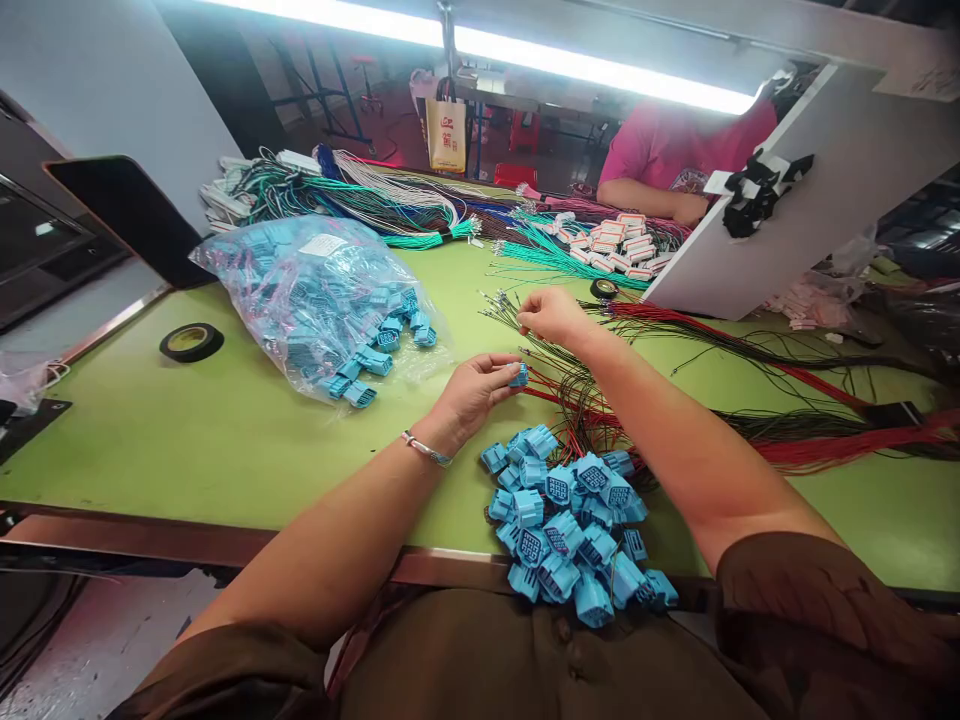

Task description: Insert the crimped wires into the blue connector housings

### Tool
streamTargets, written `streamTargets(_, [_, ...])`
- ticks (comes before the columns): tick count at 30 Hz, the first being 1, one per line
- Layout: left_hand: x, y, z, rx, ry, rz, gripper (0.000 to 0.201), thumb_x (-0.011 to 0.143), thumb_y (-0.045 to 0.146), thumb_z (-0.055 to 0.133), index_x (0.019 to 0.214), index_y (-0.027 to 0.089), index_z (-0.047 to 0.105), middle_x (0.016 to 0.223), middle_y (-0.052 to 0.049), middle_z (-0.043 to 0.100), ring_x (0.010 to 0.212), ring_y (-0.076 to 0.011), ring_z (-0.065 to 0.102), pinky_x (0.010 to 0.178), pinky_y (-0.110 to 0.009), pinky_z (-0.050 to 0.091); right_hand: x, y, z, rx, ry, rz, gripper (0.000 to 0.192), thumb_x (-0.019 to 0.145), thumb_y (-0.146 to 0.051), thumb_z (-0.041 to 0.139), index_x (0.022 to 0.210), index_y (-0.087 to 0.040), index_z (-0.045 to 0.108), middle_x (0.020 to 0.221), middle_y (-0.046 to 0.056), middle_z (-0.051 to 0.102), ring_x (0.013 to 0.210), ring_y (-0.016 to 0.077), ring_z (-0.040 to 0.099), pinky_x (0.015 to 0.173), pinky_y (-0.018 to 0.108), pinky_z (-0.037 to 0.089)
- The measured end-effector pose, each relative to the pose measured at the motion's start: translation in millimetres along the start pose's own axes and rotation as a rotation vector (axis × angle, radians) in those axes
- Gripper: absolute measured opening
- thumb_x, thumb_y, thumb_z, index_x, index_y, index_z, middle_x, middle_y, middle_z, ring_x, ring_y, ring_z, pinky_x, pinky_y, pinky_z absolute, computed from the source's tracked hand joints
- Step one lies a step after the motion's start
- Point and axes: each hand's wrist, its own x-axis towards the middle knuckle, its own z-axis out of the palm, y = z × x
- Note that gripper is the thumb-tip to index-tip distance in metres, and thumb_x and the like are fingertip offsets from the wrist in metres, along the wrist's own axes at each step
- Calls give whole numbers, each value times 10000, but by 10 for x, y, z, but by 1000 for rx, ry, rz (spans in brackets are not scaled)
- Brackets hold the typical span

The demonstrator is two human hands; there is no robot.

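Note:
My left hand point(471, 392) pinches a small blue plastic connector point(519, 375) just above the green table point(225, 430). A little farther away, my right hand point(551, 315) has its fingertips closed on the ends of thin dark wires point(502, 305) that fan out from a bundle of red and black wires point(750, 400) running to the right. A heap of blue connectors with wires attached point(574, 530) lies at the table's near edge, between my forearms.
A clear plastic bag of blue connectors point(315, 300) spills open at the left. A black tape roll point(191, 342) lies far left, another small roll point(604, 289) beyond my right hand. Coloured wire bundles point(390, 205) and white connectors point(619, 245) fill the back. A person in pink point(667, 160) sits opposite, behind a tilted white board point(810, 190).

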Motion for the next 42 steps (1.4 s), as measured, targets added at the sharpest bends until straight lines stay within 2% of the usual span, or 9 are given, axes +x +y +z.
streamTargets(5, [4,-14,3,-39,-7,17,253,638,126,848,848,90,712,817,-67,707,752,-139,676,823,-317,540,-118,-314,46,358,-35,-31,179,756,-196,572,768,-102,724,658,40,692,439,54,427,457,209,343])
streamTargets(8, [17,-20,-2,-74,-19,17,223,647,101,833,830,95,704,799,-61,701,756,-141,676,836,-322,541,-255,-388,57,385,3,-84,169,726,-202,588,720,-106,727,625,25,669,495,70,464,519,219,380])
streamTargets(13, [46,-28,-9,-81,-16,-6,169,715,94,773,871,98,708,809,-65,710,760,-132,676,813,-297,551,-636,-114,33,352,141,-85,167,703,-221,577,641,-112,688,584,2,604,589,95,484,600,233,382])
streamTargets(18, [69,-29,-14,-89,-8,-26,138,772,58,683,899,109,703,798,-58,716,755,-125,685,783,-271,562,-953,181,121,373,51,-26,207,715,-291,554,640,-125,653,533,-31,500,546,83,405,544,229,316])
streamTargets(24, [77,-13,-25,-49,-38,-12,152,758,69,693,899,123,709,812,-56,724,767,-121,688,802,-263,562,-951,294,291,348,8,-69,231,715,-333,536,613,-140,613,530,-40,459,532,75,365,516,235,246])
streamTargets(30, [85,-13,-58,-2,-68,17,212,698,144,786,901,123,727,832,-59,736,791,-137,696,806,-281,566,-952,239,209,399,-69,-44,229,683,-335,542,545,-152,528,521,-51,404,534,64,334,527,235,245])
streamTargets(33, [73,-24,-66,127,-104,112,293,644,233,857,894,133,742,866,-58,749,794,-145,698,805,-283,563,-950,224,183,393,-122,2,232,677,-326,534,524,-154,512,500,-56,367,526,63,322,522,240,231])
streamTargets(37, [44,-57,-38,299,-93,238,354,608,306,888,886,132,755,839,-60,758,757,-142,693,807,-284,554,-946,203,212,331,-83,-27,210,685,-282,528,520,-154,505,498,-54,379,523,62,330,520,239,228])
streamTargets(42, [18,-58,8,196,-25,160,393,562,314,908,871,137,742,774,-40,749,720,-138,694,783,-294,560,-1003,158,233,441,-25,6,204,720,-291,558,588,-137,587,516,-40,483,494,60,383,516,217,290])
